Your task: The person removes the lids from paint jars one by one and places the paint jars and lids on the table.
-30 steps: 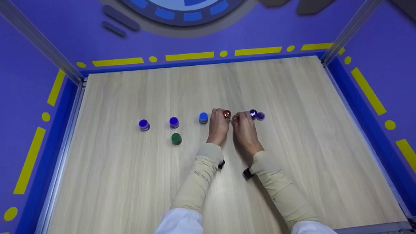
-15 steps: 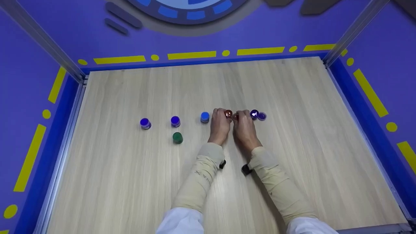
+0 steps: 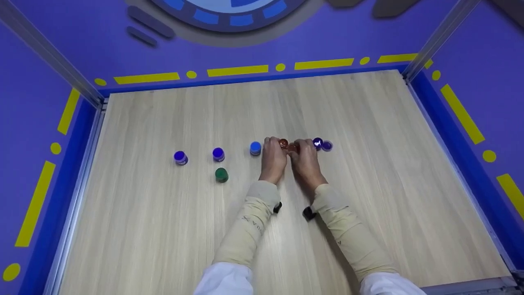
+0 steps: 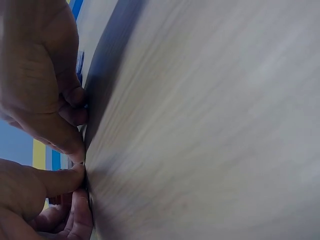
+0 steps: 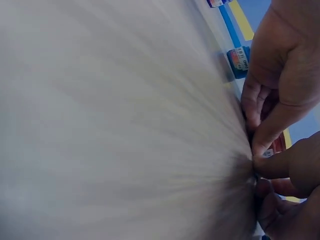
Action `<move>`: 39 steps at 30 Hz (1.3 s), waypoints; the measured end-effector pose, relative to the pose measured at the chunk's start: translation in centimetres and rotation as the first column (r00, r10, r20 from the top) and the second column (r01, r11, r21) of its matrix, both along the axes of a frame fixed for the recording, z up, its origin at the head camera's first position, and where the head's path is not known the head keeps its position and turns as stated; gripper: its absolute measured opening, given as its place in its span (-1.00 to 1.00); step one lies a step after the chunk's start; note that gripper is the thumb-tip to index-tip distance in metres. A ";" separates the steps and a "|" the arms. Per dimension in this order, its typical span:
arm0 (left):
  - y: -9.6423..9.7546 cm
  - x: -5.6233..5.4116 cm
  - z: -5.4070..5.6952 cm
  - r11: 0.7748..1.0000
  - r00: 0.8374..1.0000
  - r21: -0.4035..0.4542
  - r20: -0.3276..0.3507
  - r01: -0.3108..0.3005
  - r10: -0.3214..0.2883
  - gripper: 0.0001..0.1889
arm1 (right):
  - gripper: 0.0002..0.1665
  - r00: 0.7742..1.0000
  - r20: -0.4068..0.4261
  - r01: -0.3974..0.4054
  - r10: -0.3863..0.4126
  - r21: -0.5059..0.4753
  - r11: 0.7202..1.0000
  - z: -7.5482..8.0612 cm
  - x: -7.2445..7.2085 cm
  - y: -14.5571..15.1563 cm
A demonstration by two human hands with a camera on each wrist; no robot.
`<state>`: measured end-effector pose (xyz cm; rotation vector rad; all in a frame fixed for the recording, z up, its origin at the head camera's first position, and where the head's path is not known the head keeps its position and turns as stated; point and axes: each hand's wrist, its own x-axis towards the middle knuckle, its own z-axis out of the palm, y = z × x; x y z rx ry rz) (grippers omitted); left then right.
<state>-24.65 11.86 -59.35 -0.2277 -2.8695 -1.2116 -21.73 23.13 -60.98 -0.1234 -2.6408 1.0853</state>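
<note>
An orange jar [image 3: 283,143] is being gripped in the curled fingers of the left hand [image 3: 274,159], near the middle of the wooden table [image 3: 163,229], and an orange lid [image 3: 292,148] is being pinched by the right hand [image 3: 307,160] just beside it. The 2 hands are being held close together. Right of them, an open purple jar [image 3: 317,143] is being flanked by a purple lid [image 3: 327,146]. Leftward, 4 closed jars are being supported by the table: a blue-capped jar [image 3: 255,148] nearest, then an inner purple-capped jar [image 3: 218,154] behind a green-capped jar [image 3: 221,175], and an outer purple-capped jar [image 3: 180,157].
</note>
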 end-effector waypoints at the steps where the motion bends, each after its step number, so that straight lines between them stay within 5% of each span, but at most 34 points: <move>1: 0.0 0.0 0.0 1.000 1.000 -0.006 -0.001 -0.003 0.003 -0.78 | -0.76 1.000 -0.003 -0.001 0.001 -0.003 1.000 0.0 0.0 0.0; 17: 0.0 0.4 0.3 1.000 1.000 0.004 -0.007 -0.002 0.002 -0.87 | -0.81 0.999 0.050 -0.020 0.020 -0.006 1.000 0.2 -0.3 0.3; 27: -0.1 0.5 0.6 1.000 0.997 -0.020 0.074 0.000 0.001 -0.63 | -0.80 0.999 0.039 -0.024 0.023 0.011 1.000 0.1 -0.3 0.3; 39: -0.9 2.9 2.0 1.000 0.997 0.008 0.077 -0.007 0.007 -0.36 | -0.75 0.998 0.064 -0.008 0.006 0.020 1.000 0.1 -0.3 0.2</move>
